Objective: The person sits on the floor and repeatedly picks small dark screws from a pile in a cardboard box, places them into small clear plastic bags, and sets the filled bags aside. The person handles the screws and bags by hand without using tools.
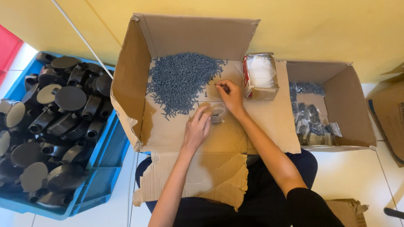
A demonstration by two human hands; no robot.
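Carefully: my left hand [197, 128] steadies a small clear plastic bag [218, 113], my right hand [230, 96] pinches one grey screw [219, 86]; a nudge could spill the grey screw pile [181, 80].

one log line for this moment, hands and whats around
left hand: holds small clear bag | right hand: pinching screw from grey screw pile | cardboard box

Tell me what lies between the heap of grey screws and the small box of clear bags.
In the head view, the right hand lies between the heap of grey screws and the small box of clear bags, on bare cardboard.
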